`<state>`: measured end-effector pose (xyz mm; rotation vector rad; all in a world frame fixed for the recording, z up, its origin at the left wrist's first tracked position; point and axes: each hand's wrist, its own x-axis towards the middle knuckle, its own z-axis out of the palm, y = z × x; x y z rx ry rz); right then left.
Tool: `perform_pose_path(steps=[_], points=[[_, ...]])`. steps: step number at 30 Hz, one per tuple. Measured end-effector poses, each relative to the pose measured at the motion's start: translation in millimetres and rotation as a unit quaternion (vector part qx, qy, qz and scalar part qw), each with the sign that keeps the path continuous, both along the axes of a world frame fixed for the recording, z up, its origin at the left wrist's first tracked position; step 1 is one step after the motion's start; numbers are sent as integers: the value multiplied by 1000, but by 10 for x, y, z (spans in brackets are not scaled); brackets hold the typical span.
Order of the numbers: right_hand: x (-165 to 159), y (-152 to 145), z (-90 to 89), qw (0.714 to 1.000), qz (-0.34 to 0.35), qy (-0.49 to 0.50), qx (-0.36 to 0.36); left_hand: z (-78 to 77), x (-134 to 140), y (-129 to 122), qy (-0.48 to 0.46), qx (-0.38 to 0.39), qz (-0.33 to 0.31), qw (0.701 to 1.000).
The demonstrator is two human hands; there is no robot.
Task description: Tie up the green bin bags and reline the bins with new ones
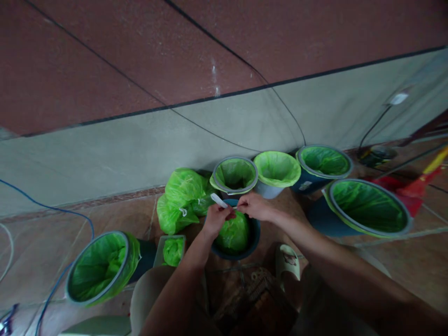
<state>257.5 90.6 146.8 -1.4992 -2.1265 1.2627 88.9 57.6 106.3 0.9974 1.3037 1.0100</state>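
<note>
A full green garbage bag (pixel 233 234) sits inside a dark blue bin (pixel 227 255) in front of me. My left hand (pixel 217 218) is closed above the bag's left side, pinching a white drawstring (pixel 219 200) whose loose end sticks up past the fingers. My right hand (pixel 255 206) is closed just across from it, over the bag's top. A thin pale stretch of the drawstring runs between the two hands. The fingers partly hide the bag's gathered neck.
Tied green bags (pixel 185 191) lean at the wall. Lined bins stand behind and right, including a white bin (pixel 273 189) and a large bin (pixel 329 214). Left are a tipped lined bin (pixel 147 256) and a small tub (pixel 159 252). A red dustpan (pixel 415 193) lies right.
</note>
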Motion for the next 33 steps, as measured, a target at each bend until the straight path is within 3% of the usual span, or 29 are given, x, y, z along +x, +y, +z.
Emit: perform_pose_path(steps=[3,6,11,16,19,27,33], points=[[20,-16,-28,998,11,35,-53,-25,-26,-6,-65,-48,30,996],[34,-25,-77,994,41,48,-86,-61,-43,6,-67,-32,41,996],[60,8,-116,995,43,19,-83,-86,-43,49,34,79,10,996],[55,32,-154,999,46,19,-18,-11,-61,37,150,168,1,974],[21,21,-146,998,20,46,-24,33,-57,5,185,197,-2,963],[-54,-35,-19,965,-59,192,-168,48,51,-52,123,176,24,976],[-40,-12,-126,983,-57,120,-130,-34,20,-34,122,102,6,987]])
